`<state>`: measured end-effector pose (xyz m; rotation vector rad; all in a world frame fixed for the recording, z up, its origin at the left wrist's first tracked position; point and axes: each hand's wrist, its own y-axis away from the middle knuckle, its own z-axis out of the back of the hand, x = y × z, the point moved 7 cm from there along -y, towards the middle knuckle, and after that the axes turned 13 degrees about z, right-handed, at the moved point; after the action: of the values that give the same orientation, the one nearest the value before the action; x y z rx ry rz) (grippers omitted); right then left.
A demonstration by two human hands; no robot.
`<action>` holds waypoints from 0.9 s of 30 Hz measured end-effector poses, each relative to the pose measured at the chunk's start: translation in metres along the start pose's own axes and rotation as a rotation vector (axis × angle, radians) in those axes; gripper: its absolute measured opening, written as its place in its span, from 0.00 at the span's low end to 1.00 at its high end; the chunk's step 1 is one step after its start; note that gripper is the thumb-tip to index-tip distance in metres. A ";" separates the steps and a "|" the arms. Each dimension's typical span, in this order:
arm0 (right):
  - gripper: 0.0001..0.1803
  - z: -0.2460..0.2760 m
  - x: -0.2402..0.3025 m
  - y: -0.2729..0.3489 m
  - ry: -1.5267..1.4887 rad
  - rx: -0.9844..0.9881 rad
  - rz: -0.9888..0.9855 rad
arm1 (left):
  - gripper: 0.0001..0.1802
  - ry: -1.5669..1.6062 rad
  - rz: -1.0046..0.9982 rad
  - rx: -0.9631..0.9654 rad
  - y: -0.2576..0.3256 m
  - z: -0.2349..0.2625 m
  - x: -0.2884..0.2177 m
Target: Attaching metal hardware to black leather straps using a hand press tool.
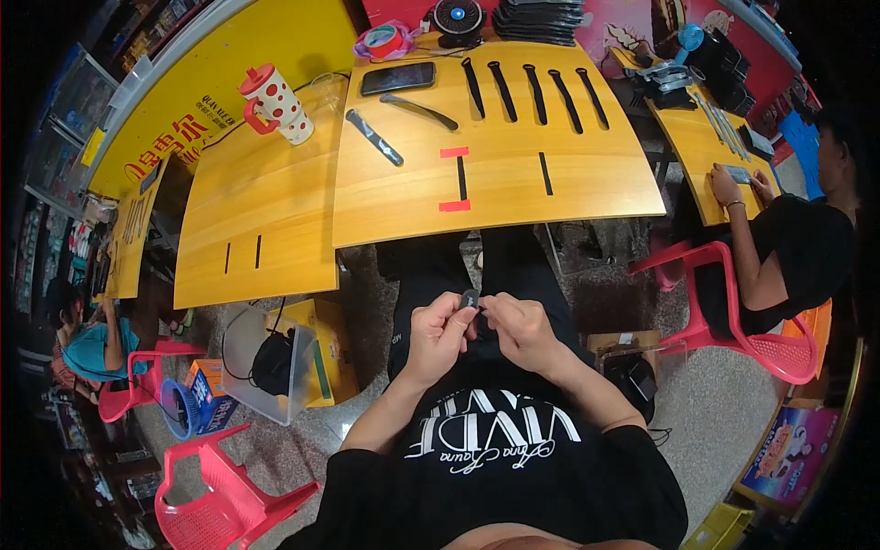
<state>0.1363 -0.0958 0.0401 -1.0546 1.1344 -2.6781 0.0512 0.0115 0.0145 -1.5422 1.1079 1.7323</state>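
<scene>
Above my lap, my left hand (440, 335) is closed round a small black piece with a rounded end (470, 299), perhaps the end of a strap; most of it is hidden by the fingers. My right hand (521, 332) is closed in a pinch against the piece's right side, and what lies between its fingertips is too small to make out. On the yellow table (403, 206) before me, several black straps (502, 92) lie in a row. Left of them are a thin dark strip (420, 111) and a wider grey-black strip in a clear sleeve (374, 137).
Red tape (455, 206) marks the ends of a black line on the table. A phone (398, 79), tape roll (379, 40), small fan (458, 18) and black stack (538, 20) sit at the back. A spotted tumbler (280, 105) stands left. Another person (770, 220) works at right.
</scene>
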 end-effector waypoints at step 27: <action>0.06 -0.004 -0.009 -0.005 0.195 0.559 0.290 | 0.11 -0.403 0.247 0.326 -0.013 0.006 0.025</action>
<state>0.1424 -0.0871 0.0365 -0.5038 0.4464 -2.6462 0.0548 0.0203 -0.0127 -0.8435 1.3231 1.8052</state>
